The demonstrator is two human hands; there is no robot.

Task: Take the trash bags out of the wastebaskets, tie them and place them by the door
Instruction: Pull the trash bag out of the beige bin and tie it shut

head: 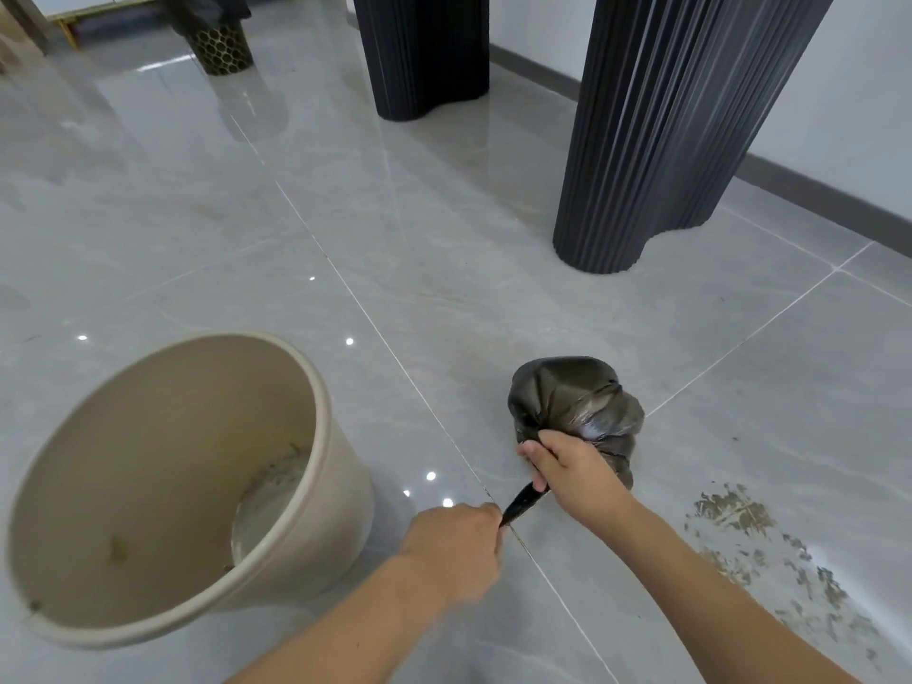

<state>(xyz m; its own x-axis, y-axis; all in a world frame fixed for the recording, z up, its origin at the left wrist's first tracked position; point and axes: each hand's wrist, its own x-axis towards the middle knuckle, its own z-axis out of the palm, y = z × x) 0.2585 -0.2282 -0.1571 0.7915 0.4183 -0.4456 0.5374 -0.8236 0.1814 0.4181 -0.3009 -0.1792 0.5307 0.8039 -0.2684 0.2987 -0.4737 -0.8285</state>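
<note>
A small black trash bag (575, 399) lies on the grey tiled floor, bunched into a ball. My right hand (572, 473) grips its gathered neck close to the bulge. My left hand (454, 540) pinches the twisted loose end of the same bag, stretched taut between both hands. To the left a beige wastebasket (316, 466) stands with no bag in it, only some dirt at the bottom. Far back at the top left a dark mesh wastebasket (224, 44) holds a black bag (202, 4) draped over its rim.
Two black fluted pedestals rise from the floor, one (424, 61) at top centre, one (666, 150) at the right near the white wall. A patch of brown dirt (770, 550) marks the tiles at the lower right.
</note>
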